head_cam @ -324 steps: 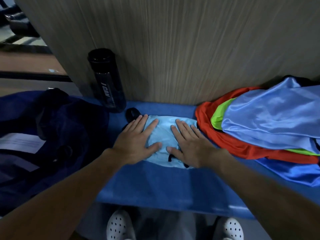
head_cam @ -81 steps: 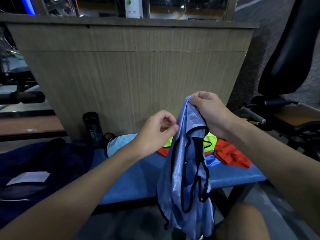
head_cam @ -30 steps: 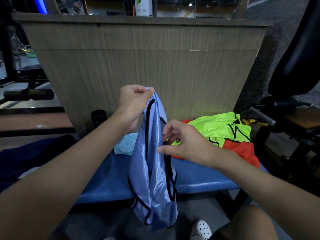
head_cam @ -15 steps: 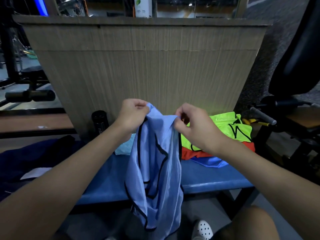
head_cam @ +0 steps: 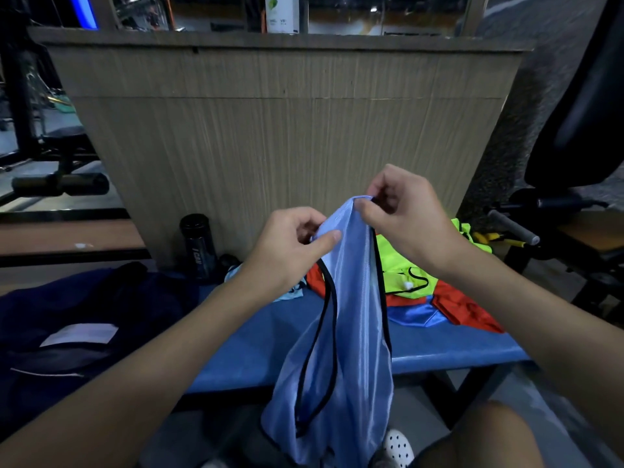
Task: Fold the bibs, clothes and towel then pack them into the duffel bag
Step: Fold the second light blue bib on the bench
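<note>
Left hand (head_cam: 287, 251): centre frame, pinching the top edge of the light blue bib (head_cam: 347, 332).
Right hand (head_cam: 408, 221): just right and higher, fingers (head_cam: 363, 207) nipping the same edge.
Bib: black-trimmed, hanging down to the bottom of the frame.
Counter (head_cam: 243, 352): blue, mid-frame; neon yellow bib (head_cam: 405, 261) over red bib (head_cam: 466, 309) at right.
Duffel bag (head_cam: 84, 315): dark navy, lower left.
Bottle (head_cam: 198, 246): black, upright, left of centre.

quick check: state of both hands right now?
Left hand: closed, pinching the light blue bib near its top.
Right hand: closed, pinching the same bib's top edge.
</note>
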A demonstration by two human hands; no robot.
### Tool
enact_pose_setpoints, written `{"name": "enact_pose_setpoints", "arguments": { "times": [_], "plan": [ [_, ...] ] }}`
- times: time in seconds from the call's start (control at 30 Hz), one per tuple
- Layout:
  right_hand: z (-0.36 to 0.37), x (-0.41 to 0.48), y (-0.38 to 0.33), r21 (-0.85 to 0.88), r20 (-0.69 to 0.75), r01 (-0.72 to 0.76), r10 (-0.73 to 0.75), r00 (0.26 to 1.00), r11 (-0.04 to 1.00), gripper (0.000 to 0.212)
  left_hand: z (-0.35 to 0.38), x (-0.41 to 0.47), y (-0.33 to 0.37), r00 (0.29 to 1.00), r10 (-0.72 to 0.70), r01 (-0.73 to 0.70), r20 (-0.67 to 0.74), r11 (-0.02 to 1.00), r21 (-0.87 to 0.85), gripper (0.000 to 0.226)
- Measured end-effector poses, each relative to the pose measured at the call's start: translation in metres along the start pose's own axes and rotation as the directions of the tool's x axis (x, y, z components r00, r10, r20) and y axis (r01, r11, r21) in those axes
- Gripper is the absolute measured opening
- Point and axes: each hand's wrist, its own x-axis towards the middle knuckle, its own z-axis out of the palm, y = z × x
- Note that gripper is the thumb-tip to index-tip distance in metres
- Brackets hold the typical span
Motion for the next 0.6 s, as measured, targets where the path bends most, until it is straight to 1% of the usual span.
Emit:
{"name": "enact_pose_setpoints", "arguments": {
  "times": [0.17, 0.23, 0.27, 0.3, 0.4, 0.47, 0.53, 0.6],
  "plan": [
    [-0.011, 0.000, 0.006, -0.014, -0.010, 0.013, -0.013, 1.000, 1.000, 0.023, -0.007, 0.004, -0.001, 1.000, -0.016, 0.016, -0.020, 1.000, -0.007, 0.009],
    [-0.014, 0.001, 0.009, -0.039, -0.008, 0.020, -0.020, 1.000, 0.999, 0.013, -0.009, 0.007, 0.002, 1.000, -0.009, 0.008, -0.029, 1.000, -0.027, 0.010],
    [-0.016, 0.001, 0.011, -0.077, 0.005, 0.027, -0.027, 1.000, 0.997, 0.007, -0.009, 0.008, 0.003, 0.999, -0.002, 0.001, -0.035, 1.000, -0.030, 0.011],
    [-0.017, 0.000, 0.012, -0.130, 0.023, 0.043, -0.040, 0.999, 0.991, 0.006, -0.009, 0.010, 0.004, 0.999, 0.003, -0.005, -0.038, 1.000, -0.028, 0.012],
    [-0.021, -0.001, 0.011, -0.265, 0.063, 0.097, -0.083, 0.995, 0.959, 0.013, -0.009, 0.014, 0.007, 0.999, 0.018, -0.019, -0.032, 1.000, -0.024, 0.013],
    [-0.023, -0.001, 0.011, -0.278, 0.066, 0.087, -0.071, 0.995, 0.957, 0.016, -0.009, 0.016, 0.008, 1.000, 0.019, -0.020, -0.022, 0.999, -0.039, 0.009],
    [-0.025, -0.001, 0.010, -0.274, 0.060, 0.086, -0.072, 0.996, 0.958, 0.018, -0.010, 0.016, 0.006, 1.000, 0.002, -0.001, 0.018, 0.998, -0.055, 0.005],
    [-0.025, -0.001, 0.008, -0.282, 0.067, 0.096, -0.080, 0.995, 0.955, 0.018, -0.009, 0.014, 0.001, 0.998, -0.018, 0.021, 0.057, 0.998, -0.056, 0.012]
  ]
}}
